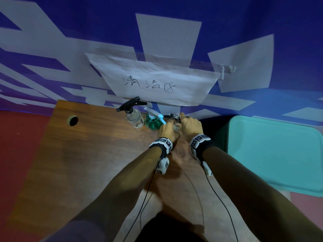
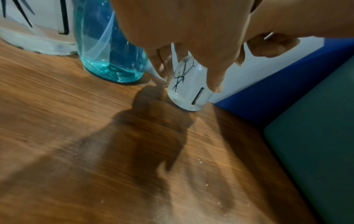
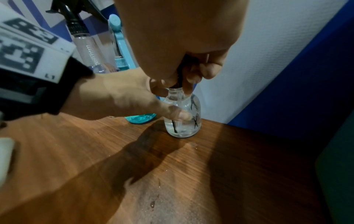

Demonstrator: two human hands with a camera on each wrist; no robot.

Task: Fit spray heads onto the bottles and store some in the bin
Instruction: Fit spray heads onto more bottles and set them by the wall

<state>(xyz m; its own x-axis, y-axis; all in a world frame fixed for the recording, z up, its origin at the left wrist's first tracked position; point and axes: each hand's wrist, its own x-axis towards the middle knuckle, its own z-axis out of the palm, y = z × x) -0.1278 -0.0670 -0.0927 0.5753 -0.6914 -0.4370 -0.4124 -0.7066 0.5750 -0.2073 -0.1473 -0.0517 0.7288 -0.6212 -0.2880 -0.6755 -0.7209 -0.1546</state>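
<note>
A small clear bottle [image 3: 184, 121] printed with black scissors stands on the wooden table [image 1: 87, 145] near its far right corner. My left hand [image 1: 167, 129] grips its body, thumb on the near side. My right hand [image 1: 189, 124] holds a black spray head [image 1: 173, 116] over the bottle's neck [image 3: 175, 91], with the dip tube reaching down inside. The same bottle [image 2: 188, 92] shows under my left hand in the left wrist view. To the left stand a teal bottle [image 1: 153, 122] with a light blue spray head and a clear bottle [image 1: 134, 117] with a black spray head.
A teal bin [image 1: 272, 154] with its lid on stands right of the table, below its edge. A blue and white wall with a paper sign [image 1: 153, 81] runs behind the bottles. A round cable hole [image 1: 72, 120] lies at the table's far left. Small water drops [image 3: 153, 203] dot the wood.
</note>
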